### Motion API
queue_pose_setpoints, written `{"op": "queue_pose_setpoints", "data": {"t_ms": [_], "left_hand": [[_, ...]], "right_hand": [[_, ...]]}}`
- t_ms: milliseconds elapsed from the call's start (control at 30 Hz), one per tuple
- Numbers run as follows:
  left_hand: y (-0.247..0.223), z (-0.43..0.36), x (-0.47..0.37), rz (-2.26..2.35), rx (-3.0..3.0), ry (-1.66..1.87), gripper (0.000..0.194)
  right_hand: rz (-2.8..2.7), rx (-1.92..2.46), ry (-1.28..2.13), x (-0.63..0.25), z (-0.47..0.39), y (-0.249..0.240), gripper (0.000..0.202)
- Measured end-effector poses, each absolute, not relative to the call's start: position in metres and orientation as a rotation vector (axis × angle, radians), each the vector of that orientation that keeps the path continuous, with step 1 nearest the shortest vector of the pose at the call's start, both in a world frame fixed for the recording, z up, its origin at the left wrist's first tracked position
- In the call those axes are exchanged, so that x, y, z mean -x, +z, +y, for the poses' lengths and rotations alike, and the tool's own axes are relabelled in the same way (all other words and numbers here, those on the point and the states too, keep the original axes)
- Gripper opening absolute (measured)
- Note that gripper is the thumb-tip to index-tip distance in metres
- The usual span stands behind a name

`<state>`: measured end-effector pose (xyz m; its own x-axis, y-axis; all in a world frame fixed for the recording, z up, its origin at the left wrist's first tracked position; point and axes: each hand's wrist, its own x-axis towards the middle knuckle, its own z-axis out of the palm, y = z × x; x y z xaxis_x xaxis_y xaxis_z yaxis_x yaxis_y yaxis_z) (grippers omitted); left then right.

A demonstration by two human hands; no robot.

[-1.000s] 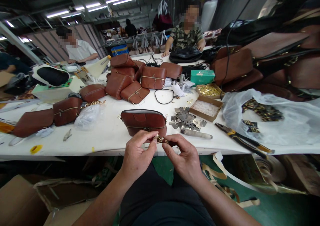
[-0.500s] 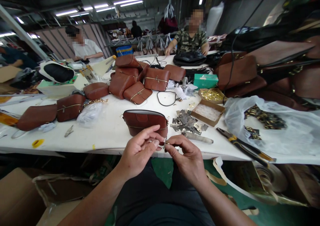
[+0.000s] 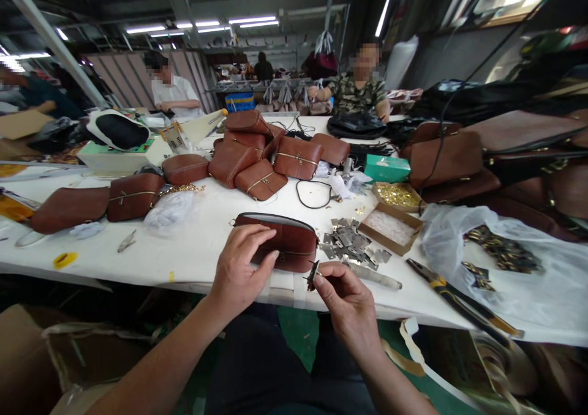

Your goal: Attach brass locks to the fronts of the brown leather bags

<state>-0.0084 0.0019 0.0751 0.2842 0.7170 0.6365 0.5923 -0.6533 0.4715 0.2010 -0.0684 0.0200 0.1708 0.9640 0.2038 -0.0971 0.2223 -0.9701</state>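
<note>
A brown handbag (image 3: 296,243) stands at the table's front edge, its top unzipped and a pale lining showing. My left hand (image 3: 241,271) is over the bag's left front, thumb and fingers apart, holding nothing; whether its fingertips touch the leather I cannot tell. Between the thumb and forefinger of my right hand (image 3: 351,299) is a small dark metal clasp (image 3: 312,276) with thin prongs sticking out, held upright just in front of the bag's right end. Flat metal plates (image 3: 351,242) lie heaped right of the bag, with a wrapped rod (image 3: 374,276) beside them.
Pliers (image 3: 459,295) lie at the right, near a clear plastic bag (image 3: 441,237) of dark-gold fittings. Cardboard trays hold gold bits (image 3: 395,194) and whitish pieces (image 3: 390,226). More brown bags (image 3: 261,179) are piled behind. A person in camouflage (image 3: 361,90) sits opposite.
My left hand has moved away from the small part and left, over the bag. My right hand keeps the clasp, now turned upright. The view has shifted slightly.
</note>
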Motion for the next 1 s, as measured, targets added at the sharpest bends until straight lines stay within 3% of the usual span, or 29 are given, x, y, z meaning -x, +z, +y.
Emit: {"op": "queue_pose_setpoints", "data": {"t_ms": [133, 300, 467, 1000], "left_hand": [[0.084, 0.024, 0.020, 1.221, -2.519, 1.361, 0.032], [0.090, 0.011, 0.015, 0.809, -2.105, 0.965, 0.044], [0.091, 0.005, 0.012, 0.771, -1.834, 0.904, 0.033], [0.095, -0.011, 0.006, 0.761, -1.977, 0.812, 0.024]], "right_hand": [[-1.074, 1.023, 1.010, -0.188, -0.054, 0.022, 0.014], [-1.003, 0.906, 1.151, -0.176, -0.045, 0.029, 0.016], [-0.994, 0.794, 1.278, -0.173, -0.050, 0.031, 0.013], [-0.996, 0.808, 1.284, -0.182, -0.067, 0.039, 0.014]]}}
